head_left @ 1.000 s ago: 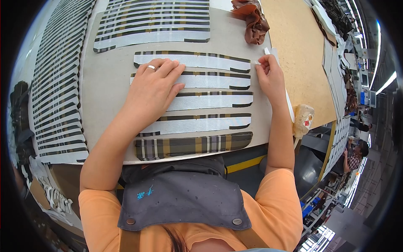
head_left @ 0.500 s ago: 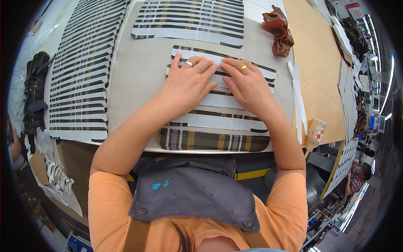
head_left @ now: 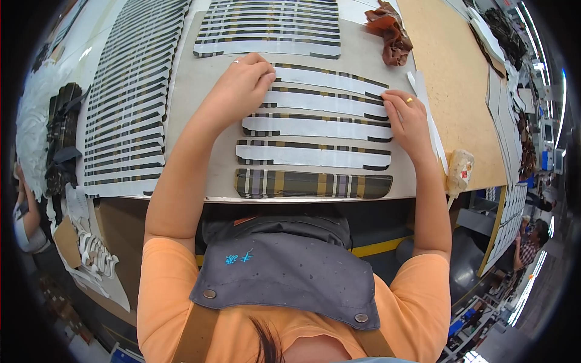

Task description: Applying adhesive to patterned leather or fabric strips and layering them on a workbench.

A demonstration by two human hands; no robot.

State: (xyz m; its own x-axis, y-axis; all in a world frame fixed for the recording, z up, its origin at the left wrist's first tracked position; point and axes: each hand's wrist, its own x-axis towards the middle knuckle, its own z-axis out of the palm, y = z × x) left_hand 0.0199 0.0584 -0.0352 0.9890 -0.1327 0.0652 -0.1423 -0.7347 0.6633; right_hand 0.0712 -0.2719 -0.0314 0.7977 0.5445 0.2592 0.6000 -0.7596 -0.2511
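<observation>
Left hand (head_left: 245, 81): fingers curled and close together, tips pinching down on the left end of a white-backed plaid strip (head_left: 330, 103); it grips nothing clear of the board
Right hand (head_left: 411, 124): lies flat, fingers together and stretched, pads pressing the right end of the same strip near its pointed tip
Strip in hand: second from the top in a column of five on the grey work board (head_left: 200, 121), just below another white-backed strip (head_left: 330, 77) and overlapping its edge slightly
Rest of the column: two more white-backed strips below, then a face-up plaid strip (head_left: 311, 183) at the board's near edge
Around it: a long row of finished strips (head_left: 124, 103) to the left, another stack (head_left: 269, 27) at the top, a crumpled brown rag (head_left: 390, 24) top right, a small glue bottle (head_left: 460, 169) by the right forearm
Doing it well: I judge the strip is being laid and smoothed – keep both ends pinned, hold its long edge parallel to its neighbour, and press outward from the middle so the backing lies without a wrinkle
Against half a second ago: both hands then sat close together over the middle of the column – now they are spread to the strip's two ends
Against a second ago: the right hand was up at the board's far right edge, off the strips; the left lay flat on the column
</observation>
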